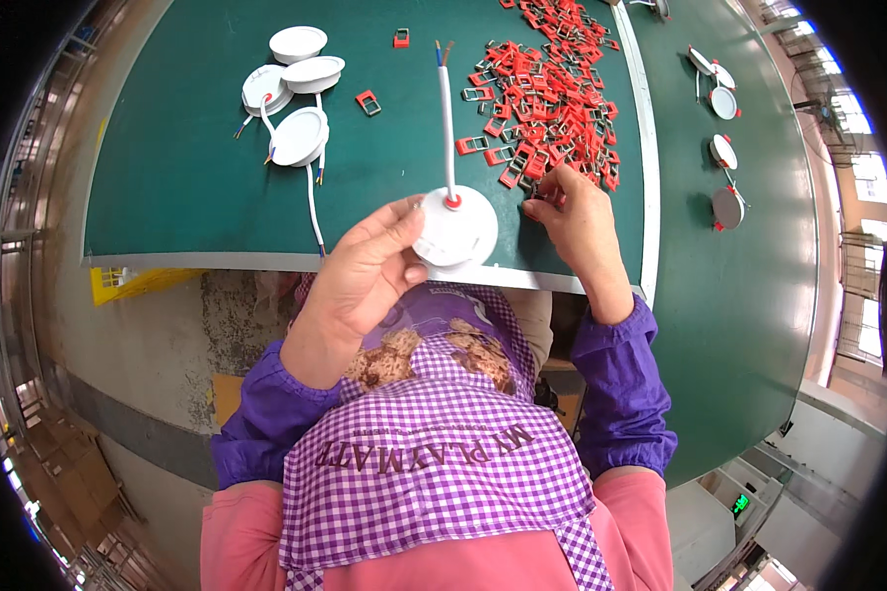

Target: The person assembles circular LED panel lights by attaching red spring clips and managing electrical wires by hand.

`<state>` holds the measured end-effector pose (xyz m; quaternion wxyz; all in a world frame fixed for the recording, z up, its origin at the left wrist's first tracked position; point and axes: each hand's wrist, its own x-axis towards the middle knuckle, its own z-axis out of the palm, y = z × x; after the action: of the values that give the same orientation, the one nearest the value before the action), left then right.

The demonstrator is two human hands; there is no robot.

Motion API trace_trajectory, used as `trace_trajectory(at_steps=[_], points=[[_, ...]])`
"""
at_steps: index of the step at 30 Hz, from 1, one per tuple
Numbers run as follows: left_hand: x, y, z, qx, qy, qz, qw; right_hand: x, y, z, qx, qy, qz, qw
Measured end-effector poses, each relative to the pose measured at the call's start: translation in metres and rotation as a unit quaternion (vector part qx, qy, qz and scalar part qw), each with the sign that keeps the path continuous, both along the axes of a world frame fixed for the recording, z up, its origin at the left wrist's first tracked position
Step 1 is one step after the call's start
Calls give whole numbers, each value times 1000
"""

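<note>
My left hand [357, 278] grips the rim of a white round lamp housing [466, 234] between thumb and fingers, just above the near table edge. A white cable [447, 133] rises out of a red ring on the housing, and its far end shows bare coloured wire tips. At the near edge of a heap of red clips with metal springs [547, 108], my right hand [579, 219] has its thumb and fingers pinched on a red clip, mostly hidden by the fingertips.
On the green table [192, 187], several white round lamps [300, 136] with cables lie at the left. Two loose red clips [368, 102] lie between them and the heap. A pale raised strip [648, 167] divides off a second green surface, where more white lamps [727, 208] lie.
</note>
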<state>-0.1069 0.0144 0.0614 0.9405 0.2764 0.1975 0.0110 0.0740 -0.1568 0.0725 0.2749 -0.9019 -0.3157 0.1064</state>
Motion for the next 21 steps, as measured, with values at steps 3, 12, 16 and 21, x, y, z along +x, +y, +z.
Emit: trace_trajectory(at_steps=[3,12,16,21], points=[[4,-10,5,41,58,12,997,-1,-1,-4,47,-1,-9,999],[7,-21,3,15,27,-48,998,-2,-1,-6,30,-26,6,999],[7,-24,-2,34,51,-18,998,-2,0,-6,36,-49,14,998],[9,-27,3,58,73,-20,995,-8,-4,-6,166,46,-78,982]])
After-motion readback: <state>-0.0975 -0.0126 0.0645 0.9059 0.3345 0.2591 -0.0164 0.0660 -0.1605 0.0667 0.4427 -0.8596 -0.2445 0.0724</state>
